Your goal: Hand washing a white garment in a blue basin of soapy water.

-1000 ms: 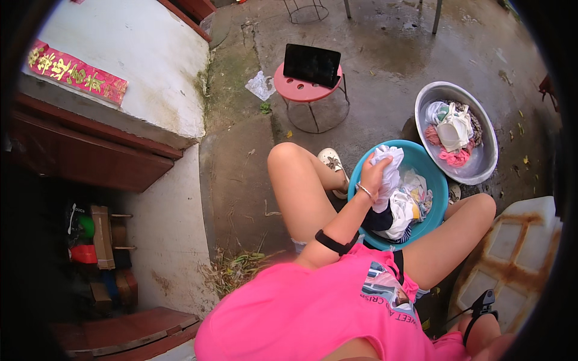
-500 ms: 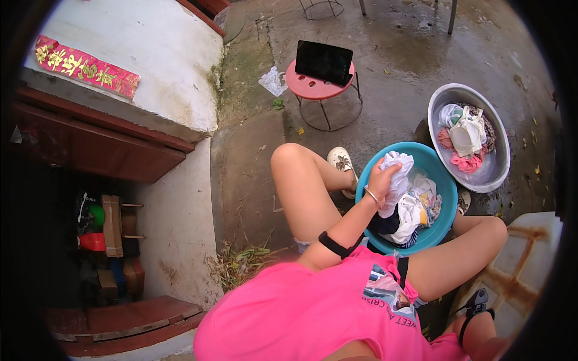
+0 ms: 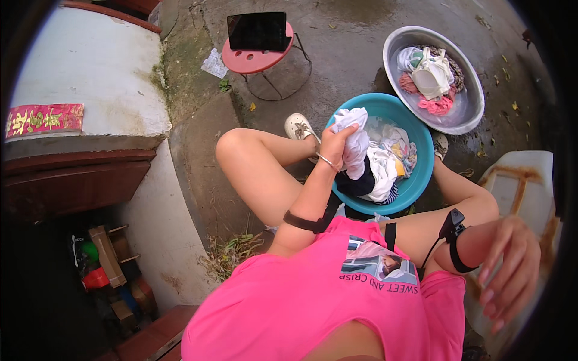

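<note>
My left hand (image 3: 335, 146), wearing a bracelet, is closed around a bunched white cloth (image 3: 356, 135) above the near left part of a blue basin (image 3: 428, 171). The cloth's exact kind cannot be made out. Inside the basin lie several wet-looking clothes: a white garment (image 3: 380, 171), a patterned one (image 3: 400, 144) and a dark one (image 3: 359, 183). Far off to the right, my right hand (image 3: 512, 265) hangs in the air over a pale, rust-stained surface, fingers loosely apart and holding nothing.
A metal basin (image 3: 474, 114) holding more clothes stands beyond the blue one, at the right. Further off is a red stool (image 3: 259, 60) bearing a black tablet (image 3: 257, 31). A rust-stained white slab (image 3: 512, 168) lies at my right; dry grass (image 3: 232, 259) is by my left leg.
My right hand has come up into view at the lower right. The view has shifted, so the basins and stool sit further left and higher. My left hand keeps holding the white cloth.
</note>
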### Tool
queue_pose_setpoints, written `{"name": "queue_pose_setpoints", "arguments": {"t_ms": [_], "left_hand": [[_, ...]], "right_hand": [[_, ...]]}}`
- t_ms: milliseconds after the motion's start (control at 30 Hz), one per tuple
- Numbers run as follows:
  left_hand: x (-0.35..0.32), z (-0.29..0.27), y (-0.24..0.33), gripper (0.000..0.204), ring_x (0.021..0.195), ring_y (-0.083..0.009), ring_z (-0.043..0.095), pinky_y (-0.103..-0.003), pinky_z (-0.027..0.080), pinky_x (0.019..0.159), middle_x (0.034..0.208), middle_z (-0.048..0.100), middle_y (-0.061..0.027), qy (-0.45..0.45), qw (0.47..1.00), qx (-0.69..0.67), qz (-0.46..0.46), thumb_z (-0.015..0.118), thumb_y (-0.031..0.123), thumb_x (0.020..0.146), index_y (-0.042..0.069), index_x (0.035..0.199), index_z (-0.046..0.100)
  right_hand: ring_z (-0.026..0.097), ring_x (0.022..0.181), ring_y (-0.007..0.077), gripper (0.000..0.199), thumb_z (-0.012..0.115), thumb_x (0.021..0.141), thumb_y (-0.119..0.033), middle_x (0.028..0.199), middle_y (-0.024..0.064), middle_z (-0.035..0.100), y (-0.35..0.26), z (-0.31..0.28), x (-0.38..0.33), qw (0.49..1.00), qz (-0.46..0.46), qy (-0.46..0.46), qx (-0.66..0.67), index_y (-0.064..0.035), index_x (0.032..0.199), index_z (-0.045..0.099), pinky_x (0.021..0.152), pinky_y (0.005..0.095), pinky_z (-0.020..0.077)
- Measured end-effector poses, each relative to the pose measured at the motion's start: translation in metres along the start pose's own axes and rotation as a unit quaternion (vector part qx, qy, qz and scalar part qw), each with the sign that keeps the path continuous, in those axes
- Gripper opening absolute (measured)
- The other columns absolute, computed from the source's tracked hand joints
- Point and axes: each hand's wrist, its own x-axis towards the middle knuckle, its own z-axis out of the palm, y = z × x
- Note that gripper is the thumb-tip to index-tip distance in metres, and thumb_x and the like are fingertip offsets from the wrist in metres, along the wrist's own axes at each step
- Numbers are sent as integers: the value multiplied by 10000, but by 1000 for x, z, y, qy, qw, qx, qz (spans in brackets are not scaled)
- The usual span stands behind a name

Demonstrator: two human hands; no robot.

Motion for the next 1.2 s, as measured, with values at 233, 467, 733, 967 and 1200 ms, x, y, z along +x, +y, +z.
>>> {"name": "queue_pose_setpoints", "arguments": {"t_ms": [233, 467, 733, 967, 1200], "left_hand": [[10, -6, -6, 249, 880, -162, 601, -275, 476, 776, 987, 625, -79, -9, 1000, -5, -22, 611, 67, 825, -20, 1056, 578], [13, -8, -8, 308, 923, -166, 591, -293, 483, 787, 1045, 598, -83, 5, 999, 21, -34, 576, 74, 854, -7, 1142, 506], [26, -11, -30, 330, 930, -157, 580, -283, 461, 809, 1041, 602, -81, -35, 997, 45, -61, 592, 65, 834, -9, 1145, 510], [23, -1, -57, 374, 1029, -157, 522, -279, 427, 871, 1145, 527, -71, -118, 967, 223, -40, 506, 50, 870, 10, 1233, 428], [-17, 25, -54, 360, 1047, -163, 488, -281, 397, 897, 1098, 533, -91, -254, 934, 243, 66, 503, 23, 815, -15, 1170, 452]], "right_hand": [[591, 661, 201, 307, 627, 745, -194, 830, 120, 637, 167, -66, -330, 441, 857, 89, -250, 18, 968, 625, 631, 316, 473], [519, 1079, 380, 593, 596, 745, -267, 1178, 252, 522, 232, 46, -463, 281, 893, 114, -331, -51, 1267, 416, 932, 446, 390], [542, 1008, 371, 387, 502, 787, -157, 1105, 236, 546, 233, 10, -436, 346, 854, 285, -262, -21, 1147, 452, 890, 395, 404], [472, 939, 332, 158, 535, 822, -147, 962, 147, 496, 194, 6, -141, 731, 476, 187, -452, -27, 925, 525, 843, 392, 371], [516, 842, 342, 169, 532, 818, -194, 847, 151, 544, 193, 17, -156, 679, 543, 165, -466, -34, 868, 514, 724, 417, 403]]}}
